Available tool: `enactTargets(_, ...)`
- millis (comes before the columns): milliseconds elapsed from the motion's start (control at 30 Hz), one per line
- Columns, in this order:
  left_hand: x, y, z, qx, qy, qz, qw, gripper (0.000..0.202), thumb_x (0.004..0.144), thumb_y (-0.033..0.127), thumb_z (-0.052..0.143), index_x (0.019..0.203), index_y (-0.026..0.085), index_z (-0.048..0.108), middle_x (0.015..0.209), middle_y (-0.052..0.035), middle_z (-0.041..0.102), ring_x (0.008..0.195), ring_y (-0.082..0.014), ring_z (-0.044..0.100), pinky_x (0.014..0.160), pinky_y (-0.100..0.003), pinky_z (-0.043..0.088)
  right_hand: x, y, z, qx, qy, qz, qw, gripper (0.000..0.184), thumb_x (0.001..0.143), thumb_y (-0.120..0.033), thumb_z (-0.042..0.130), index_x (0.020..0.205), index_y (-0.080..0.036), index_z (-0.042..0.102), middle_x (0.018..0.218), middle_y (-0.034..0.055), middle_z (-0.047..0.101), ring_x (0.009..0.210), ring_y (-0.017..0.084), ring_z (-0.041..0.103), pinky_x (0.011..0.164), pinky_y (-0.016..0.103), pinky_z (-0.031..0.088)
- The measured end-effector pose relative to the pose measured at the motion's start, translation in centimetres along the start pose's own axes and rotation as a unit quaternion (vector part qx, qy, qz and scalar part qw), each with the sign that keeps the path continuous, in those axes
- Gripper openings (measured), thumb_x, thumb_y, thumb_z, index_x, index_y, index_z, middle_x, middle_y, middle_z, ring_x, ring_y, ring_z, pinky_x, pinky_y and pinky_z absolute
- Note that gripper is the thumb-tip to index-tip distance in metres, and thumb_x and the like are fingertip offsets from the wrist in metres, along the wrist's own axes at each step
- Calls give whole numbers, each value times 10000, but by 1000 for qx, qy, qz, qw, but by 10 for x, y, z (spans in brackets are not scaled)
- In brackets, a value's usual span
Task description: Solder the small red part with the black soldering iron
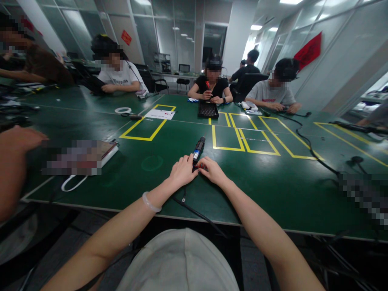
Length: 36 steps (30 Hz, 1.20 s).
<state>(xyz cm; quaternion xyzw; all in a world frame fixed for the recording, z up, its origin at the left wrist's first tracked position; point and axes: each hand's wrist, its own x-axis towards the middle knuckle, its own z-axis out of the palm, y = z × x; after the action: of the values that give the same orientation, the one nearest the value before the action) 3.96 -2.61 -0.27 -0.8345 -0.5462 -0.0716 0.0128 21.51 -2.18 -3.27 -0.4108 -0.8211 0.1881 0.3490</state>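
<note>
In the head view, a slim black cylindrical tool [199, 148] with a blue and silver section lies on the green table, pointing away from me. My left hand [183, 170] is closed at its near end, fingers laid over it. Close against that hand, my right hand [211, 170] pinches a small red part [198, 166] at the same end. Fingers cover most of this part, so its kind cannot be made out. A dark cable with a metal ring end [183, 199] runs below my hands to the table's front edge.
Yellow tape rectangles [228, 149] mark the green table [145, 186]. A pixelated box-like thing [110, 153] with a white loop lies left, near another person's arm [18, 161]. A black tray [208, 115] stands ahead, before a seated person. Black cables [321, 163] cross the right side.
</note>
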Motion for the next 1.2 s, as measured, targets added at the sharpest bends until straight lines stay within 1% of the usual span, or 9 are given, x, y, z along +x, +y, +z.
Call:
enactTargets(233, -1, 1, 0, 2, 2, 0, 1000, 646, 895, 463, 494, 1431, 134, 347, 1262, -162, 547, 1115, -298, 540, 849, -377, 480, 0, 3, 1, -16, 1, 14, 1000, 152, 833, -114, 611, 950, -209, 630, 991, 30, 537, 842, 155, 548, 789, 286, 447)
enactTargets(367, -1, 0, 0, -1, 0, 1, 1000, 637, 888, 457, 501, 1430, 159, 345, 1257, -153, 538, 1119, -295, 533, 847, -376, 482, -1, 3, 1, -6, 0, 15, 1000, 176, 842, -119, 616, 989, -210, 649, 1013, 34, 537, 843, 151, 554, 789, 286, 457)
enactTargets(500, -1, 0, 1, -2, 7, 4, 1000, 635, 892, 460, 490, 1432, 162, 337, 1247, -152, 533, 1113, -295, 534, 845, -378, 485, 0, 2, 1, -2, 7, 16, 1000, 178, 843, -112, 624, 989, -204, 669, 985, 36, 536, 839, 154, 545, 779, 288, 458)
enactTargets(667, -1, 0, -1, 3, 6, 7, 1000, 586, 891, 455, 494, 1390, 169, 386, 1221, -152, 538, 1091, -296, 544, 832, -381, 492, 2, 0, 1, 8, 4, 19, 1000, 200, 829, -77, 628, 986, -186, 686, 922, 32, 541, 804, 149, 546, 776, 292, 462)
enactTargets(833, -1, 0, -1, -3, -4, -2, 1000, 590, 889, 457, 506, 1402, 195, 375, 1242, -150, 532, 1111, -289, 540, 848, -373, 490, 1, -1, 1, 9, -3, 12, 1000, 189, 858, -116, 601, 1002, -186, 701, 920, 40, 570, 773, 142, 557, 768, 293, 469)
enactTargets(967, -1, 0, -1, -13, -1, -6, 1000, 594, 906, 498, 473, 1405, 192, 373, 1220, -149, 535, 1103, -290, 544, 847, -378, 485, 0, -2, 0, 1, 11, 16, 1000, 201, 863, -122, 556, 1014, -180, 675, 925, 45, 614, 787, 147, 573, 775, 287, 462)
enactTargets(1100, 0, -1, -1, -18, 8, -13, 1000, 534, 941, 527, 409, 1368, 207, 412, 1195, -140, 539, 1087, -283, 552, 844, -377, 485, -1, -3, -1, 16, 29, 25, 999, 216, 827, -101, 524, 1006, -179, 618, 922, 32, 659, 749, 144, 579, 728, 268, 460)
enactTargets(1200, 0, -1, -1, -18, 6, -20, 1000, 508, 948, 523, 412, 1353, 217, 428, 1183, -132, 540, 1083, -275, 553, 846, -368, 485, -1, -4, -1, 19, 32, 28, 999, 210, 819, -100, 500, 987, -181, 595, 907, 23, 671, 731, 143, 583, 707, 262, 456)
